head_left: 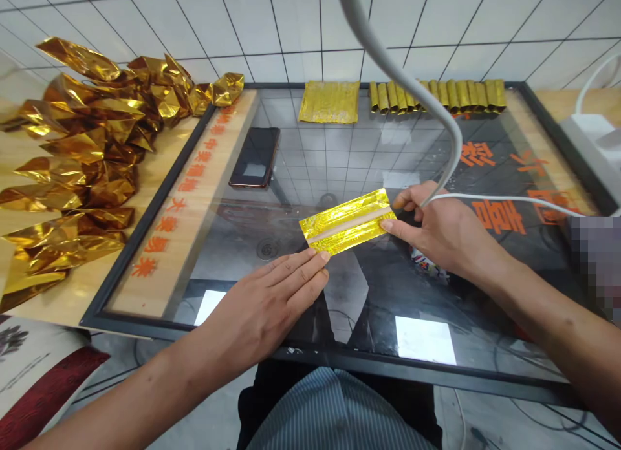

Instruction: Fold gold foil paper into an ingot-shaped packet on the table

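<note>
A folded sheet of gold foil paper [348, 224] lies at a slant on the glass tabletop, with a pale strip running along its middle. My left hand [272, 301] rests with its fingers stretched out flat, and the fingertips touch the near left edge of the paper. At the other end, my right hand [436, 227] pinches the paper's right edge between thumb and fingers. Farther back lie a flat stack of gold paper [330, 102] and a row of small rolled or folded gold papers [451, 96].
Shiny folded gold foil shapes [97, 133] are heaped on the left. A phone [255, 156] lies on the black-framed glass table [301, 356]. A thick grey cable or stalk [412, 81] hangs in front of my right hand. A white power strip [589, 136] sits at right.
</note>
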`<state>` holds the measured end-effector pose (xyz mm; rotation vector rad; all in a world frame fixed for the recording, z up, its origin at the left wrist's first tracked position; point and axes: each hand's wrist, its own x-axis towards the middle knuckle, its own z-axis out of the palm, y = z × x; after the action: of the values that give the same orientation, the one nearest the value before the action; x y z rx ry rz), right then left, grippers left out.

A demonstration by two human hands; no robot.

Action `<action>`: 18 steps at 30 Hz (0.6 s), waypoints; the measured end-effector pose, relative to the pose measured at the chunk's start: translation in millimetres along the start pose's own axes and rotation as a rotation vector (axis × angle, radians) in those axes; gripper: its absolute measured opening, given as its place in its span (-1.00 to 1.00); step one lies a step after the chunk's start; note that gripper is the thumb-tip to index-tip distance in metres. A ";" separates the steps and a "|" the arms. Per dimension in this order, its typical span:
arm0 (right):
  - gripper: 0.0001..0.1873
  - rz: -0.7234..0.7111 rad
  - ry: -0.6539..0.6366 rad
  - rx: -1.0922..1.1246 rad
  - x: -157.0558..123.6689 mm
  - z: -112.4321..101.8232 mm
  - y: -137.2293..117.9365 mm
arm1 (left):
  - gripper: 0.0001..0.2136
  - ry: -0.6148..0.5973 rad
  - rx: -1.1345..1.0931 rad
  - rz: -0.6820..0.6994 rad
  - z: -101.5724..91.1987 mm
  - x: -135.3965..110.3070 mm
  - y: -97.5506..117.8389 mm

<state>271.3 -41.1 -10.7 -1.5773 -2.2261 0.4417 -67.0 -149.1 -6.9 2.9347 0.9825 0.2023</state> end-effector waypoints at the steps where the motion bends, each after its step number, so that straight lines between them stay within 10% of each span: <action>1: -0.67 -0.001 0.001 0.001 0.2 -0.3 -0.2 | -0.52 -0.005 0.003 0.005 -0.8 -0.2 0.0; 18: -0.66 -0.009 0.006 -0.008 0.3 1.2 0.6 | -0.61 0.051 0.000 -0.050 -2.5 -2.4 11.5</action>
<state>271.1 -40.7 -12.0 -1.5700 -2.2317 0.4257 -62.3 -159.8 -3.7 2.9152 1.0612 0.2768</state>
